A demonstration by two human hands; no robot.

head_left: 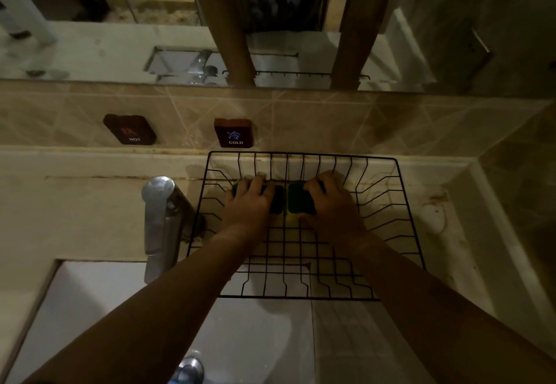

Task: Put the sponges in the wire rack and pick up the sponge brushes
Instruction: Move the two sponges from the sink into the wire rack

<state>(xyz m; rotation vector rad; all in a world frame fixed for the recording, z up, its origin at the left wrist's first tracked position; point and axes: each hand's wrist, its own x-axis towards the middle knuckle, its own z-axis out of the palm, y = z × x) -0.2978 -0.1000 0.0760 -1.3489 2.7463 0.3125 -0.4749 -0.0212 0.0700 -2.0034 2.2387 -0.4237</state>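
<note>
A black wire rack (400, 203) stands on the counter, its front part overhanging the sink. Inside it, towards the back, lie two sponges side by side, dark green on top with yellow below. My left hand (248, 203) is shut on the left sponge (277, 203). The right sponge (296, 201) is gripped by my right hand (329, 203). Both hands rest low inside the rack and cover most of each sponge. No sponge brushes are in view.
A chrome tap (159, 218) stands just left of the rack. The white sink basin (90, 308) with its drain (189, 368) lies below. Tiled wall with HOT (130, 129) and COLD (234, 133) signs and a mirror (120, 7) behind. The counter continues to the right.
</note>
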